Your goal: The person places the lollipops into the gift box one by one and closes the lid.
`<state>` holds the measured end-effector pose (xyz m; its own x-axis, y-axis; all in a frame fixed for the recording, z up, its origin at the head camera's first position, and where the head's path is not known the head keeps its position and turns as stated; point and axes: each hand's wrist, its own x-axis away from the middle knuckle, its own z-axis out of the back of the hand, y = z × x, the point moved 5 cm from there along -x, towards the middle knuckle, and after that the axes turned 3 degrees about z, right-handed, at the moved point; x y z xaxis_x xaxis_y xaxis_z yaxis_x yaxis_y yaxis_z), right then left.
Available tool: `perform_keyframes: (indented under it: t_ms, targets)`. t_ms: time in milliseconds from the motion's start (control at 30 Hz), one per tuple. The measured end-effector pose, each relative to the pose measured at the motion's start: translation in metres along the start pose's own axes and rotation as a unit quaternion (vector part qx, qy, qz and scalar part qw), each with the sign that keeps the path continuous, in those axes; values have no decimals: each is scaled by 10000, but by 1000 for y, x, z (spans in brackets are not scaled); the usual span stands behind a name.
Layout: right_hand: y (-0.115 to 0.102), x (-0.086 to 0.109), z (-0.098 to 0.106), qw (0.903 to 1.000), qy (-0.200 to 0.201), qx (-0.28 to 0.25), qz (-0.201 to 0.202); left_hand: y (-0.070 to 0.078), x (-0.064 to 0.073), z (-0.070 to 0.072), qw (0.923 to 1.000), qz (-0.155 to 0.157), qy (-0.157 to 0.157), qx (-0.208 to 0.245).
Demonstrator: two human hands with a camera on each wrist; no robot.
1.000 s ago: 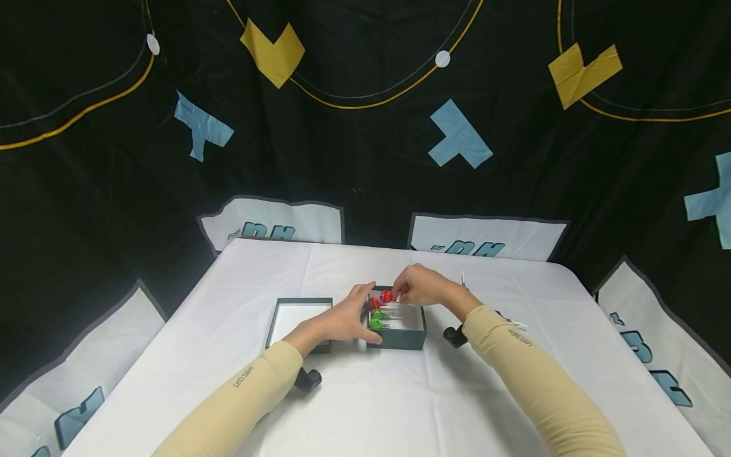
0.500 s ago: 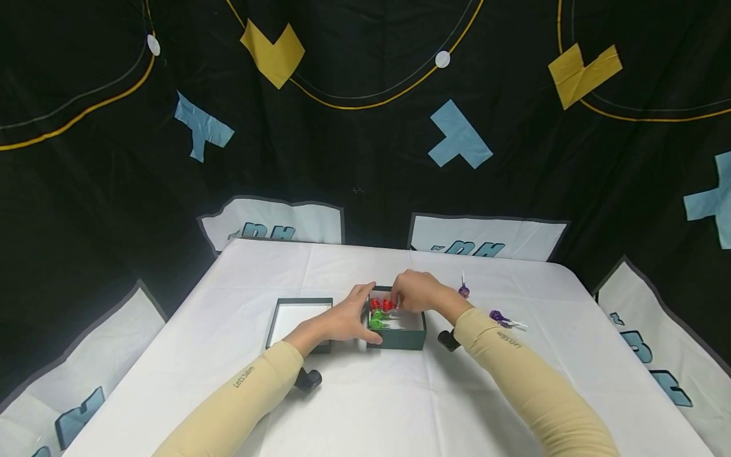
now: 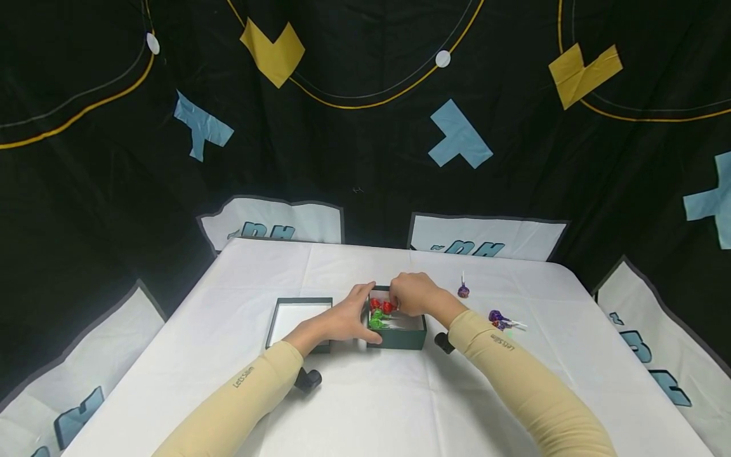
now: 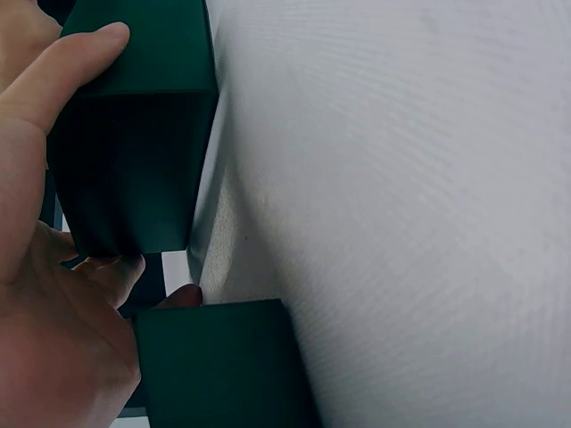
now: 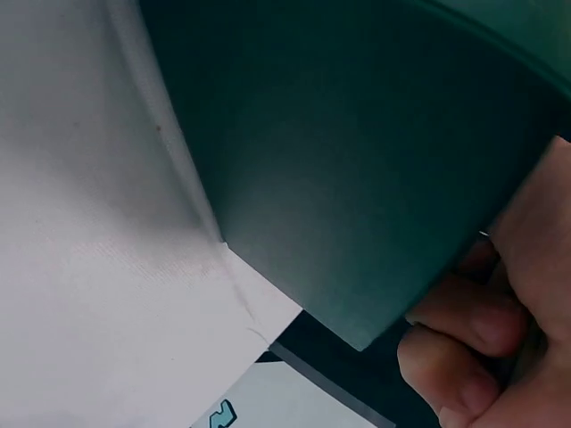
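Note:
A dark green box (image 3: 395,341) with a pale inside stands mid-table. Its left part holds green lollipops (image 3: 377,318) and two red lollipops (image 3: 375,304), heads to the left. My left hand (image 3: 341,316) holds the box at its left end, thumb on the front wall and fingers at the back; in the left wrist view the thumb (image 4: 94,49) lies on the green wall. My right hand (image 3: 415,293) reaches over the back right of the box, fingers curled down inside, pinching the right-hand red lollipop at its stick, which the hand hides.
A shallow green-rimmed lid (image 3: 294,320), white inside, lies left of the box, beneath the left wrist. On the right lie a purple lollipop (image 3: 463,291) and more purple lollipops (image 3: 499,318) near the right sleeve. Black wrist cameras hang under both wrists.
My right hand has lowered into the box with the red lollipop, whose head came down beside the other red one. The left hand and box have stayed put.

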<state>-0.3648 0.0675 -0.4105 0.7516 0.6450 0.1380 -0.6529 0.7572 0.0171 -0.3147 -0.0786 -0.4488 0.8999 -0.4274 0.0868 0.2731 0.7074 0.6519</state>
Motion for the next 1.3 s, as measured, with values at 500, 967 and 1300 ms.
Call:
perform_keyframes:
  t_ms: [500,967,1300]
  targets:
    - [1,0,-6,9999,-1,70,-110,1,-1,0,10000,11,33,-18]
    - [16,13,7,9877,111,-1560,-48,2,0,1,9999,89,-33,43]
    - [48,27,18,9587,493,-2792,-205,1,-1,0,9999,130,-13,49]
